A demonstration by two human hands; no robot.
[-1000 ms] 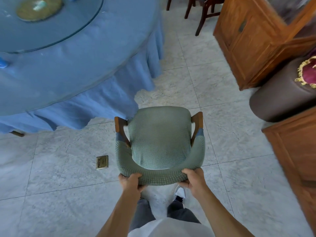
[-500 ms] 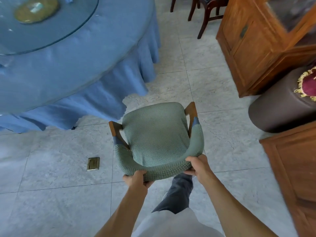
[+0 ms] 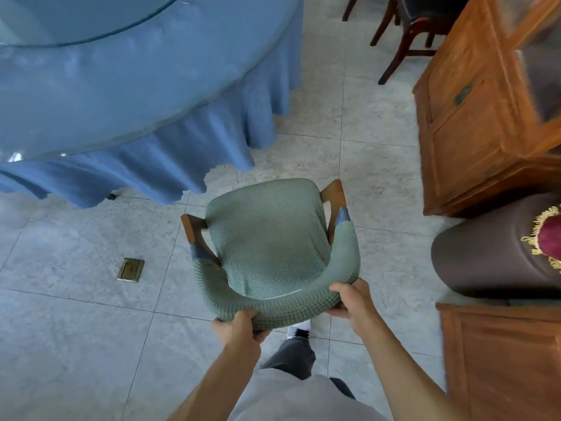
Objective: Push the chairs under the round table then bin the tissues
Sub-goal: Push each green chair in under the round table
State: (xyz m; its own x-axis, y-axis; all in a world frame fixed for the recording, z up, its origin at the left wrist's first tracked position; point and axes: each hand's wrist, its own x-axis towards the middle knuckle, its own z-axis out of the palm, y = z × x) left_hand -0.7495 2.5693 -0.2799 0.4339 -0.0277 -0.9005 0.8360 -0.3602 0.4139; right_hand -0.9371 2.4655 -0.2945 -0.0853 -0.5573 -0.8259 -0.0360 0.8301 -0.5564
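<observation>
L hand [image 3: 239,326] & R hand [image 3: 352,302] gripping chair [image 3: 267,238] back (green cover), near table [image 3: 121,86]

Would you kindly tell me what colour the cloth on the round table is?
The tablecloth is blue, seen best in the head view.

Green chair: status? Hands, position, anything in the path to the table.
Left hand and right hand both grip the green chair by its backrest. Chair short of the round table, seat not yet under the cloth. Bare floor between them.
</observation>
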